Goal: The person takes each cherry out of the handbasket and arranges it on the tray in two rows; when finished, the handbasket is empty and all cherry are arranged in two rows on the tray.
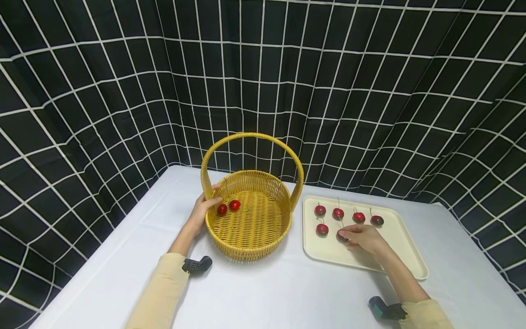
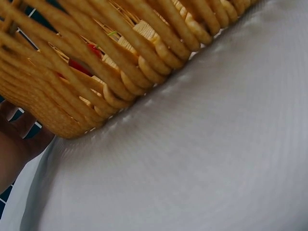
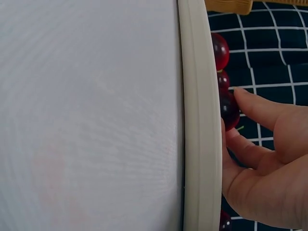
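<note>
Gripping the yellow basket point(image 1: 255, 221) at frame centre, two cherries point(image 1: 234, 205) inside, with left hand point(image 1: 201, 208); pinching another cherry point(image 3: 229, 110) at the cream tray point(image 1: 328, 254), lower right, with right hand point(image 1: 367, 238).

No readable text, labels, brands, numbers or signs in any of the three views.
</note>
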`<state>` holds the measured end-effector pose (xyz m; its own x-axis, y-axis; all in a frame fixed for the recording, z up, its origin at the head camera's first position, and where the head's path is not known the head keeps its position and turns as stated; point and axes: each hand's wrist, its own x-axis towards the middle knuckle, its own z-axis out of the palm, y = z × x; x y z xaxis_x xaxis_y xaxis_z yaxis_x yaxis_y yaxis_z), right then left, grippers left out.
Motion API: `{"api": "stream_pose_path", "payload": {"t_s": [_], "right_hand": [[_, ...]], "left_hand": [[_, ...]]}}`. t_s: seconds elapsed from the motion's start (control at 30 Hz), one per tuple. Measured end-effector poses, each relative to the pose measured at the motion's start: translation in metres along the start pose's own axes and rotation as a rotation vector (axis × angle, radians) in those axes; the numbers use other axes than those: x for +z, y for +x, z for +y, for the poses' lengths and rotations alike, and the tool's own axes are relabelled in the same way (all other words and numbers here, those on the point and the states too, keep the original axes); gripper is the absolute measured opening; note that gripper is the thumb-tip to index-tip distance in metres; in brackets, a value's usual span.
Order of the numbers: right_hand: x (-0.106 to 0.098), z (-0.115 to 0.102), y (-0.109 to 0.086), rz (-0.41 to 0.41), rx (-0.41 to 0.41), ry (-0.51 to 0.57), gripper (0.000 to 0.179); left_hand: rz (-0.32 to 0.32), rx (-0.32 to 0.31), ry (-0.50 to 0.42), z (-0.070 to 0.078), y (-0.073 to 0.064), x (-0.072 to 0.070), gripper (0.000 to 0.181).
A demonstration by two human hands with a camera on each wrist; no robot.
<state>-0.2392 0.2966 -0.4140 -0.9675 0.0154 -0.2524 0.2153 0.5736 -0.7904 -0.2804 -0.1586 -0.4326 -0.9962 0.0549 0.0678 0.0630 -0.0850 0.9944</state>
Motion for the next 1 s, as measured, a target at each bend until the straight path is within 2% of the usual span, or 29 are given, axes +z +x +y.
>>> {"api": "stream_pose_path", "payload": {"t_s": [0.27,0.6,0.87,1.0], "right_hand": [[-0.0007,-0.0003,-0.0019,0.002,-0.022,0.032,0.039],[-0.0008,-0.0006,-0.0022,0.049,0.023,-0.005,0.045],[0.0014,-0.0016,-0.0024,0.048,0.035,-0.01,0.044],[0.0024,-0.0036,-0.0042,0.035,0.045,0.029,0.046]], "left_hand": [[-0.001,0.012,-0.003,-0.0026,0.0021,-0.0016,0.053],[0.0,0.018,0.002,-0.0038,0.0026,-0.0015,0.052],[0.005,0.041,0.001,-0.0026,0.0,0.0009,0.052],[0.0,0.036,-0.004,-0.0028,0.0003,0.0005,0.052]]}}
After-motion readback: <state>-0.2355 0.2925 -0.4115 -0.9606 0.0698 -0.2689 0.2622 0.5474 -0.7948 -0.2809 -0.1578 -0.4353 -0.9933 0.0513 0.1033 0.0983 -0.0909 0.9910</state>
